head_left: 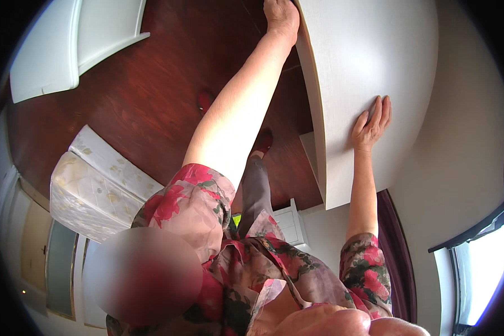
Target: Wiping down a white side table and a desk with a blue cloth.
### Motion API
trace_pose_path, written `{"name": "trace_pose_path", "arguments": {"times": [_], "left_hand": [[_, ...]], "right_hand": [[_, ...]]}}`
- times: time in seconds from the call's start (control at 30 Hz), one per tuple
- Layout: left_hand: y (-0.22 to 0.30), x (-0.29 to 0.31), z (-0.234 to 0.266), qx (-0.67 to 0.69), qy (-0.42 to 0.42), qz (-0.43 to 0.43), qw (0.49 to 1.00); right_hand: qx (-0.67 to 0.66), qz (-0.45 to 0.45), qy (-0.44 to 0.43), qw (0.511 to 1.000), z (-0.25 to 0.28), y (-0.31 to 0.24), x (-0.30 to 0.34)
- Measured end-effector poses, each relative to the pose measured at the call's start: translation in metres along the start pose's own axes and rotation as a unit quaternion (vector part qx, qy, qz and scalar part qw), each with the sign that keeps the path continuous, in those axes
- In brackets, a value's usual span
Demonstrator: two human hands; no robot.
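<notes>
A large white panel (369, 61) stands upright in front of me, its thin edge turned toward my body. My left hand (281, 19) reaches far forward and curls over the panel's far top edge, gripping it. My right hand (371, 123) lies flat against the panel's broad face, fingers straight and close together, not wrapped round anything. Both bare forearms come out of the short sleeves of a flowered red and grey dress (252, 269). Below the panel's edge I see my leg and a red shoe (263, 141) on the floor.
The floor is dark red wood (151, 101). A pale quilted mattress (95, 190) leans at the left. A white furniture part (67, 45) lies at the top left. A small white cabinet (290, 221), a dark curtain (399, 252) and a bright window (481, 274) are along the white wall at right.
</notes>
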State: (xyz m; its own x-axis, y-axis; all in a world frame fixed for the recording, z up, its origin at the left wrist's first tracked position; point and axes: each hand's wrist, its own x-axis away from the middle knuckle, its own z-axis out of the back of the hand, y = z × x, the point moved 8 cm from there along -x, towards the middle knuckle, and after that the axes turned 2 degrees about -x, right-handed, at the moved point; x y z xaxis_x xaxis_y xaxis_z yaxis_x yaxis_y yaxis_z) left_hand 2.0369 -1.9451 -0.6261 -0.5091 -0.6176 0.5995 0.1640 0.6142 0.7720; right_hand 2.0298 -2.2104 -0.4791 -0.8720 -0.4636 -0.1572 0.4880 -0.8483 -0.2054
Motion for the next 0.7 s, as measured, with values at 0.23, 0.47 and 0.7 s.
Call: {"name": "trace_pose_path", "arguments": {"times": [0.23, 0.47, 0.7], "left_hand": [[0.0, 0.085, 0.006, -0.086, -0.075, -0.021, 0.993], [-0.005, 0.091, 0.011, 0.004, -0.005, 0.16, 0.987], [0.149, -0.041, -0.024, 0.029, 0.008, 0.007, 1.0]], "right_hand": [[0.013, -0.01, -0.01, 1.0, 0.008, 0.005, 0.002], [-0.003, -0.009, -0.023, 1.0, 0.003, -0.007, -0.006], [0.0, -0.011, -0.041, 0.999, 0.009, -0.012, 0.003]]}}
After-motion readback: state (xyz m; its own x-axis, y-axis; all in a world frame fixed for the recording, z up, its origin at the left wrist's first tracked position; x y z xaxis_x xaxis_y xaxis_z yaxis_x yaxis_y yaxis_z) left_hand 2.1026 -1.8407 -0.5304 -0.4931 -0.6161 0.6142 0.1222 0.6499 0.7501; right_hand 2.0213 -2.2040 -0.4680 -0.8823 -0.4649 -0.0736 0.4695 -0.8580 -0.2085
